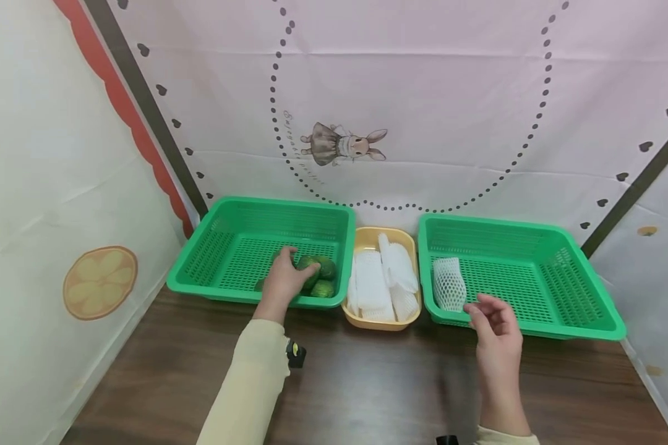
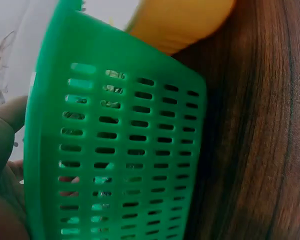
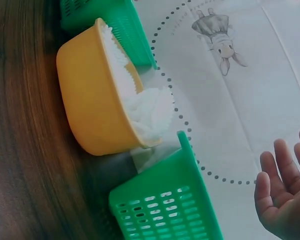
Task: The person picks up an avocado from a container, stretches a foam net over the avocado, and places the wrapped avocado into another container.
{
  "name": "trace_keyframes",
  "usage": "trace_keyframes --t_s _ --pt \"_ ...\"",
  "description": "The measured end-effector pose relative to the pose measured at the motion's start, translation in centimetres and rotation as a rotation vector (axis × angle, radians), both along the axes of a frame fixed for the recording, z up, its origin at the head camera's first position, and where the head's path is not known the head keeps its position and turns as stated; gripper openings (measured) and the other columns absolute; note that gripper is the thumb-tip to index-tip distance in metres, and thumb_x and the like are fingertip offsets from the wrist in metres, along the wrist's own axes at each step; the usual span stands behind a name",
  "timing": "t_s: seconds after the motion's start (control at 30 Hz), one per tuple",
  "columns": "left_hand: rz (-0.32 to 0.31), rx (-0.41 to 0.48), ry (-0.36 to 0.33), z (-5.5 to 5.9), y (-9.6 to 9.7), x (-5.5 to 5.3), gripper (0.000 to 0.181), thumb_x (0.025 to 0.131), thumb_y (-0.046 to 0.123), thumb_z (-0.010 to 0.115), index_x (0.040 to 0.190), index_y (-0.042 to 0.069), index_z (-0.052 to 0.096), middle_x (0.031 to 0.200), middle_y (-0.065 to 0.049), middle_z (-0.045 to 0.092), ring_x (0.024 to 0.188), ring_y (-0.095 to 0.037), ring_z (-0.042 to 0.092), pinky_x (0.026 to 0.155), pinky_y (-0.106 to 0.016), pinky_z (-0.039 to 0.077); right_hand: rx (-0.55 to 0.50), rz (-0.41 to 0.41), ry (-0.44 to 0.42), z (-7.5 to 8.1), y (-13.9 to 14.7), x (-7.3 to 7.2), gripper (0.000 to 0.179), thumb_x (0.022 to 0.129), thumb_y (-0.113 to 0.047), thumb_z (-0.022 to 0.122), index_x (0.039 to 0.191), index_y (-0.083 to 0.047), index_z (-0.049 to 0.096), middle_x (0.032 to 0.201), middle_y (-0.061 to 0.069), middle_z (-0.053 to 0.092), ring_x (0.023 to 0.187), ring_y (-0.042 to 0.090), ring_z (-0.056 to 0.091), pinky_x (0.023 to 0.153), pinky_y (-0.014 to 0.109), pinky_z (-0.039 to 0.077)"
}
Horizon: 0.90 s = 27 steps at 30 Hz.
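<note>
My left hand (image 1: 285,278) reaches over the front rim into the left green basket (image 1: 200,288). Its thumb lies against several round, dark green striped fruits (image 1: 323,288); whether the fingers grip one is hidden. In the left wrist view, the basket's wall covers most of that hand (image 2: 5,165). Beside the front rim of the right green basket (image 1: 579,334), my right hand (image 1: 498,327) hovers, fingers loosely bent, holding nothing. Just left of its fingertips, a white foam net (image 1: 449,284) lies in that basket; what it contains is unclear.
A yellow tub (image 1: 385,324) stands between the two baskets, heaped with white foam nets (image 1: 372,281). All three stand on a dark wooden table (image 1: 362,383). A printed cloth (image 1: 434,123) rises behind them, and pale cloth sides flank the table.
</note>
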<state>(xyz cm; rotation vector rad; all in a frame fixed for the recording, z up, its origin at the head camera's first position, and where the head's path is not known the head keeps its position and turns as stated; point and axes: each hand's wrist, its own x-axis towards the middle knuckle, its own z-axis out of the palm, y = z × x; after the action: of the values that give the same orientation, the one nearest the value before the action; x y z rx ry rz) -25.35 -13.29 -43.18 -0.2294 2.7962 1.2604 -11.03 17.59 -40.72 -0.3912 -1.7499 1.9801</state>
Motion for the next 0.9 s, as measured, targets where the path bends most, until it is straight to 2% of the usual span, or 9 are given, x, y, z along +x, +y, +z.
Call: trace_keyframes --t_s 0.17,0.27,0.5,0.57,0.8,0.9 --pt "-0.014 -0.198 -0.005 -0.6 0.1 -0.1 0.078 0.079 0.044 0.07 0.138 0.008 0.035 0.129 -0.022 0.048 0.108 -0.039 0.052 0.081 -0.052 0.045 0.018 0.011 -0.018 -0.7 -0.8 -0.2 0.014 0.09 -0.002 0.056 0.105 -0.003 0.057 0.081 0.0 0.057 0.081 0.013 0.056 0.069 0.02 0.045" --pt "-0.037 -0.266 -0.005 -0.9 0.2 -0.2 0.076 0.079 0.045 0.069 0.138 0.009 0.037 0.126 -0.019 0.052 0.105 -0.037 0.054 0.079 -0.051 0.046 0.048 0.022 -0.035 -1.2 -1.2 -0.5 0.013 0.09 0.0 0.056 0.104 -0.002 0.058 0.078 0.0 0.058 0.078 0.013 0.056 0.067 0.021 0.044" --pt "-0.03 -0.257 0.041 -1.1 0.6 -0.2 0.071 0.08 0.046 0.068 0.137 0.012 0.04 0.129 -0.016 0.051 0.108 -0.036 0.053 0.083 -0.051 0.045 0.13 0.082 -0.085 -2.2 -1.9 -1.3 0.012 0.09 -0.003 0.057 0.102 -0.002 0.059 0.079 -0.002 0.059 0.074 0.01 0.052 0.065 0.019 0.042" --pt "-0.029 -0.26 0.055 -1.1 0.6 -0.1 0.07 0.081 0.045 0.067 0.137 0.012 0.04 0.129 -0.017 0.051 0.107 -0.037 0.054 0.083 -0.052 0.045 0.127 0.092 -0.091 -2.3 -2.1 -1.5 0.01 0.09 -0.003 0.057 0.1 -0.004 0.059 0.079 -0.002 0.059 0.074 0.011 0.053 0.065 0.019 0.042" --pt "-0.023 -0.285 0.11 -1.1 0.8 0.1 0.067 0.082 0.044 0.066 0.136 0.014 0.042 0.128 -0.017 0.051 0.104 -0.038 0.055 0.081 -0.052 0.046 0.122 0.093 -0.101 -3.0 -2.2 -2.0 0.016 0.09 -0.001 0.056 0.105 0.006 0.055 0.078 0.0 0.059 0.076 0.014 0.055 0.067 0.02 0.044" --pt "-0.031 -0.3 0.138 -1.2 0.7 0.3 0.065 0.083 0.044 0.066 0.136 0.014 0.043 0.128 -0.018 0.05 0.103 -0.039 0.055 0.08 -0.053 0.046 0.117 0.097 -0.118 -2.9 -2.2 -2.0 0.013 0.091 -0.002 0.056 0.103 0.002 0.057 0.078 0.0 0.059 0.076 0.013 0.055 0.067 0.021 0.044"
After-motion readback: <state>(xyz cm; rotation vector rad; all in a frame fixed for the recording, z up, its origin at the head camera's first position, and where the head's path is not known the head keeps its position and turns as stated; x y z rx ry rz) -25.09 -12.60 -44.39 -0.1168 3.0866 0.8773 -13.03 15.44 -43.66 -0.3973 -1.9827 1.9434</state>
